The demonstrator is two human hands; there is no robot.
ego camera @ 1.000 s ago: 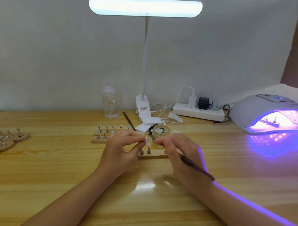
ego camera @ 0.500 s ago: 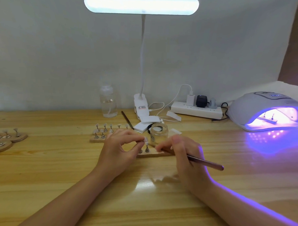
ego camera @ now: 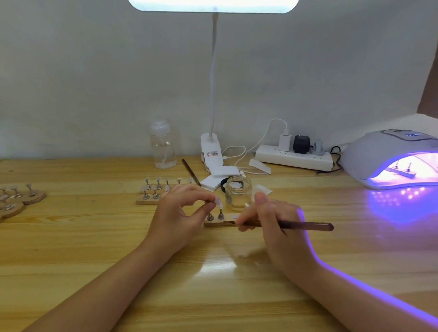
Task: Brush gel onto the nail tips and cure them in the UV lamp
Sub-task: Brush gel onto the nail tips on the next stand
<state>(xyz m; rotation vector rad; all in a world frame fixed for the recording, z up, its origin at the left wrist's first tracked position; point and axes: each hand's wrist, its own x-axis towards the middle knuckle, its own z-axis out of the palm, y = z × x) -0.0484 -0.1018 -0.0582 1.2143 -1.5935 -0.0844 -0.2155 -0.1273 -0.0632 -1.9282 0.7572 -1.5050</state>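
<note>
1. I am reaching my left hand point(ego camera: 179, 215) in from the lower left, forearm running diagonally up over the wooden table point(ego camera: 86, 248), wrist low near the surface.
2. My left thumb and forefinger are curling toward each other and pinching a small stand carrying a pale nail tip point(ego camera: 218, 202), holding it just above the near wooden holder strip point(ego camera: 219, 222).
3. I am bringing my right hand point(ego camera: 276, 223) in from the lower right, forearm lying diagonally, its outer edge catching violet light.
4. My right fingers are curling round the brush point(ego camera: 305, 226) and pinching its shaft; the thumb is sticking upward.
5. The brush's long axis is lying nearly horizontal, its butt end pointing right and its working end pointing left over the holder strip; the bristles are too small to make out.
6. The glass jar point(ego camera: 238, 192) is standing upright just behind the strip, between my hands.
7. The UV lamp point(ego camera: 392, 157) is glowing violet at the far right, well apart from my hands, with a strip of stands inside.
</note>
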